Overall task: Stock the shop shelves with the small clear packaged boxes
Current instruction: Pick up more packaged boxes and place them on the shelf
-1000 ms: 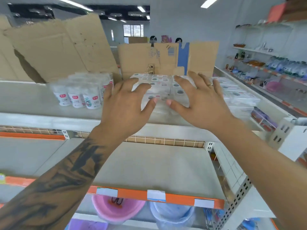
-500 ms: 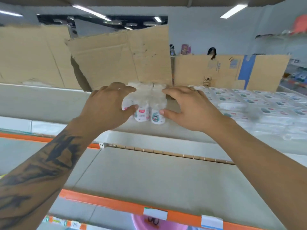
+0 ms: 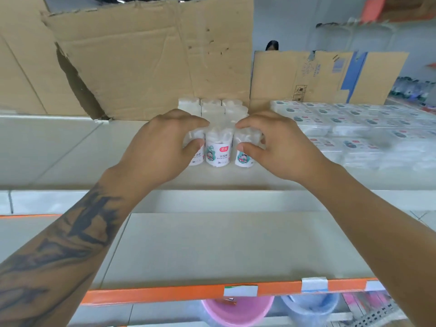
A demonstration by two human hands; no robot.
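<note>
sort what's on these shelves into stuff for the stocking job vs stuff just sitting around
Job in hand:
- small clear tubs, front row gripped by left hand and right hand
- flat clear boxes beside them
- top shelf

Lying about:
- cardboard sheets
- pink basin
- blue basin

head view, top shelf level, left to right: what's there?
Tall cardboard sheet → left hand gripping the left front tub → middle white tub → right hand gripping the right front tub → flat clear packaged boxes, with a lower cardboard sheet behind them.
</note>
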